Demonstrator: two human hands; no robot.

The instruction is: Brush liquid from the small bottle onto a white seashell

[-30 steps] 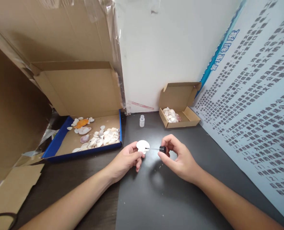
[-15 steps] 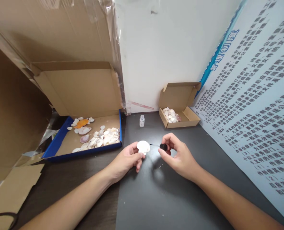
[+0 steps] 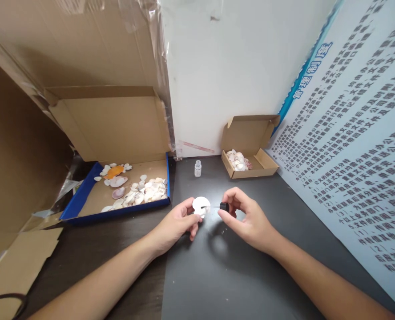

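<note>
Between the thumb and fingers of my left hand (image 3: 180, 220) is a white seashell (image 3: 200, 203), held up above the dark tabletop. My right hand (image 3: 247, 218) pinches the black cap of a brush applicator (image 3: 223, 206). Its thin stem points left, and the dark tip lies over the face of the shell; whether it touches cannot be made out for certain. Behind both hands a small clear bottle (image 3: 198, 169) with a label stands upright, its top uncapped.
At the left, a blue-edged cardboard box (image 3: 67, 210) holds many shells, one of them an orange shell (image 3: 115, 171). A smaller open box (image 3: 266, 169) with shells stands back right. A white wall (image 3: 224, 80) and a printed poster (image 3: 351, 178) border the table.
The brush applicator has moved left, so its tip is now over the shell instead of just right of it. The shell has shifted slightly right and its face is tilted differently.
</note>
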